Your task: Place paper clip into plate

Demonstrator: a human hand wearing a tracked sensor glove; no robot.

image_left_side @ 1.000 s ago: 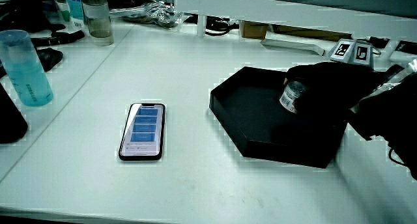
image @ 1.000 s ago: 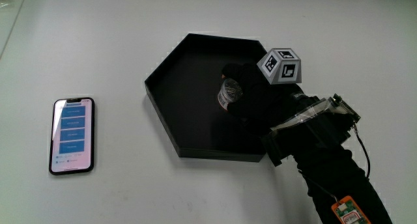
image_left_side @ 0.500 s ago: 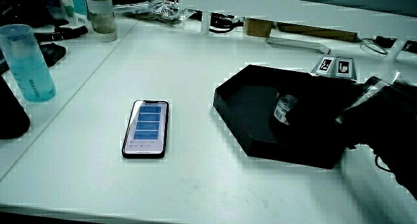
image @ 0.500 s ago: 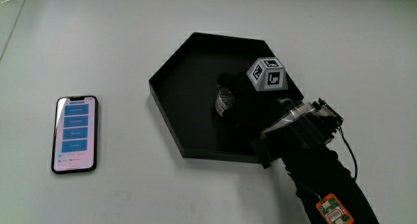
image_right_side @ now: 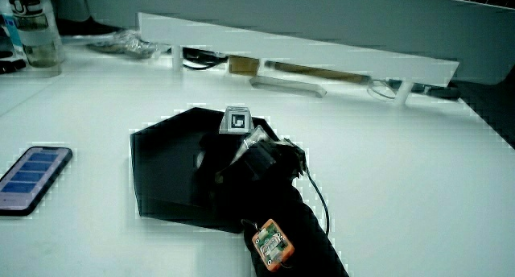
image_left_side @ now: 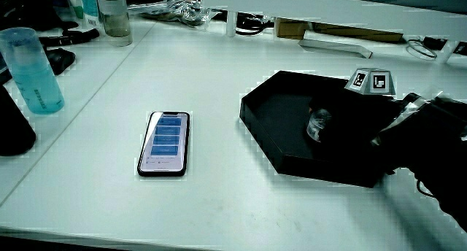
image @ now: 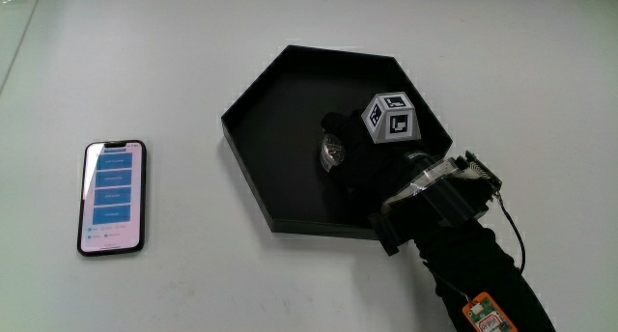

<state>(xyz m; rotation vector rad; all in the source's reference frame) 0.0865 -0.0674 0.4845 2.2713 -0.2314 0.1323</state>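
A phone lies on the counter, well apart from the black plate. Inside the plate, the hand grips a small clear container, apparently of paper clips, low over the floor. Judged step: placing; next, release.

- A plain white, evenly lit surface fills the main view.
- A low white partition runs along its edge in both side views.
- A seam line crosses the surface in a side view.
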